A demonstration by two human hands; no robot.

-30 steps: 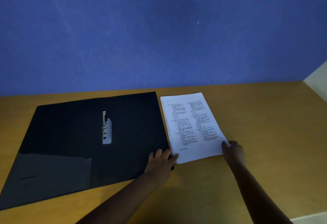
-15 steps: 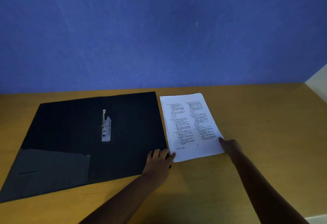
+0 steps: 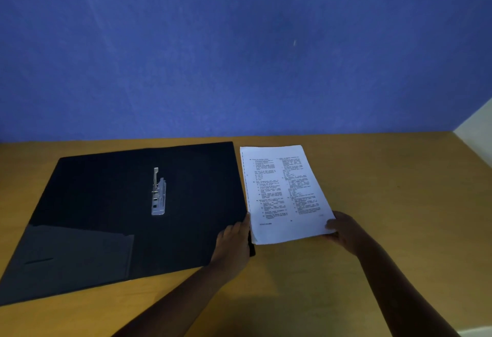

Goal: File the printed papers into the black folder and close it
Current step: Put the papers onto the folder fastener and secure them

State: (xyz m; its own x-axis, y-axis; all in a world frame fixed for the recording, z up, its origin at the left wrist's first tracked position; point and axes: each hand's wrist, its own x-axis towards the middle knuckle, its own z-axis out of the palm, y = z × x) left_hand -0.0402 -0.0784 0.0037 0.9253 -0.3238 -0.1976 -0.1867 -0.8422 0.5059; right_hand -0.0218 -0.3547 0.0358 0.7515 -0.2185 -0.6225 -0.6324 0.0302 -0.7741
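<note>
The black folder (image 3: 106,217) lies open and flat on the wooden table, with a metal clip fastener (image 3: 158,193) standing near its middle. Just right of it is a stack of printed papers (image 3: 282,193), its near edge raised slightly off the table. My left hand (image 3: 235,243) grips the stack's near left corner, resting over the folder's right edge. My right hand (image 3: 343,230) pinches the near right corner, thumb on top of the sheets.
The wooden table (image 3: 399,203) runs to a blue wall (image 3: 239,57) at the back. A white surface (image 3: 476,134) shows at the far right edge. A pocket flap (image 3: 80,254) covers the folder's near left part.
Both hands have closed on the stack's near corners, and its near edge has lifted a little. My right thumb now lies on top of the sheets.
</note>
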